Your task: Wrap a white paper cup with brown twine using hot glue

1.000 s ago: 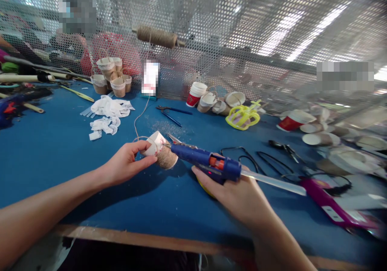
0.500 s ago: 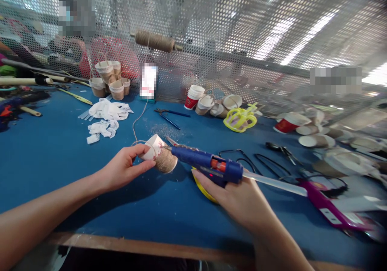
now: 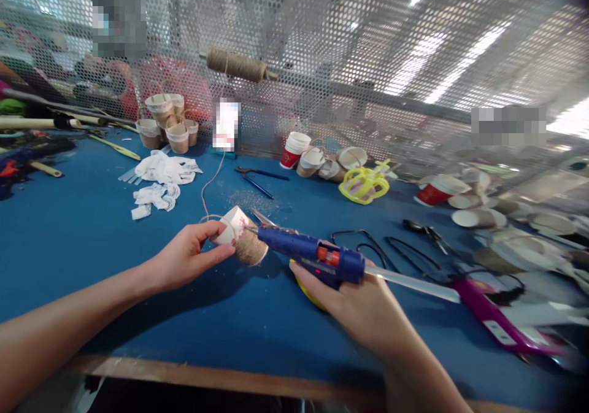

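Observation:
A small paper cup (image 3: 251, 246), partly wrapped in brown twine, lies tilted between the thumb and fingers of my left hand (image 3: 197, 256). Its white printed part faces the fingers. Loose twine (image 3: 203, 195) runs from the cup up toward a twine spool (image 3: 235, 64) on the mesh. My right hand (image 3: 354, 305) is closed round a blue glue gun (image 3: 308, 250) with a clear glue stick in its rear. The gun's nozzle points left, at the cup's edge where twine and bare paper meet; whether it touches is unclear.
Scissors (image 3: 263, 218) lie behind the nozzle, pliers (image 3: 260, 183) farther back. White scraps (image 3: 165, 169) and twine-wrapped cups (image 3: 177, 138) are at the left. A yellow crown-shaped object (image 3: 363, 184), more cups (image 3: 442, 189) and a purple tool (image 3: 494, 318) lie to the right.
The glue gun and my right hand have shifted slightly left, with the nozzle still at the cup. My left hand keeps its hold, almost unmoved.

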Demonstrator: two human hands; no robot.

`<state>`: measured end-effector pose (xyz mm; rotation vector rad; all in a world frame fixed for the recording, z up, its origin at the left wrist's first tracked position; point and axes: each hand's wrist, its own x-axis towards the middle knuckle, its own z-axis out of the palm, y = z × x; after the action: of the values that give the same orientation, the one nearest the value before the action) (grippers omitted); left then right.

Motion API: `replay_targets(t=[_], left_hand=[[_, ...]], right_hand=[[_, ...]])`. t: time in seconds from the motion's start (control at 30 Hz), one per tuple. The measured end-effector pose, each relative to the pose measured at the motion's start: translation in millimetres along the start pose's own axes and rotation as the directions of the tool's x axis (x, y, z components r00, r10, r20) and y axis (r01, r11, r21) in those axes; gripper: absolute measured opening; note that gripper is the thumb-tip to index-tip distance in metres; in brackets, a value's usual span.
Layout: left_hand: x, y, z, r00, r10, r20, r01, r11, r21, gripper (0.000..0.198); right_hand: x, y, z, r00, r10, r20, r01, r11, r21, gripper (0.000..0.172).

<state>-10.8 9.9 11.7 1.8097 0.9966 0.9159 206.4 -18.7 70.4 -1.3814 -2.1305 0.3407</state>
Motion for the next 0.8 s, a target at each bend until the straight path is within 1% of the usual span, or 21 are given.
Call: replay_targets(t=[0.13, 0.23, 0.3, 0.47, 0.6, 0.7, 0.8], left_hand=[[-1.9, -1.3, -0.9, 1.0, -0.017, 0.004, 0.017, 1.0, -0.007, 0.018], [-2.6, -2.1, -1.6, 0.999, -0.033, 0.007, 0.033, 0.999, -0.011, 0.02], [-2.2, -2.5, -1.5, 0.999, -0.038, 0.009, 0.038, 0.999, -0.022, 0.02], [-0.5, -2.5, -0.8, 1.0, -0.018, -0.01, 0.018, 1.0, 0.001, 0.019], [-0.3, -1.3, -0.7, 1.0, -0.023, -0.021, 0.024, 1.0, 0.012, 0.018], [-0.5, -1.3, -1.0, 1.0, -0.011, -0.018, 0.011, 1.0, 0.006, 0.017], [-0.5, -2.5, -1.5, 1.0, 0.007, -0.004, -0.007, 1.0, -0.002, 0.017]], right_hand=[[-1.5, 0.0, 2.4, 0.999, 0.026, 0.021, -0.026, 1.0, 0.008, 0.016], [-3.8, 3.1, 2.3, 0.997, -0.002, 0.073, 0.002, 1.0, 0.006, 0.015], [-5.4, 6.0, 2.1, 0.996, -0.025, 0.086, 0.025, 1.0, 0.003, 0.014], [-7.6, 7.7, 4.6, 0.995, -0.037, 0.088, 0.038, 0.999, -0.016, 0.014], [-8.5, 4.9, 9.1, 0.999, -0.019, 0.038, 0.019, 1.0, 0.01, 0.018], [-8.2, 5.2, 9.7, 0.999, 0.001, 0.037, -0.003, 0.999, 0.051, 0.015], [-7.2, 8.1, 6.5, 0.999, 0.018, 0.051, -0.02, 0.999, 0.041, 0.011]])
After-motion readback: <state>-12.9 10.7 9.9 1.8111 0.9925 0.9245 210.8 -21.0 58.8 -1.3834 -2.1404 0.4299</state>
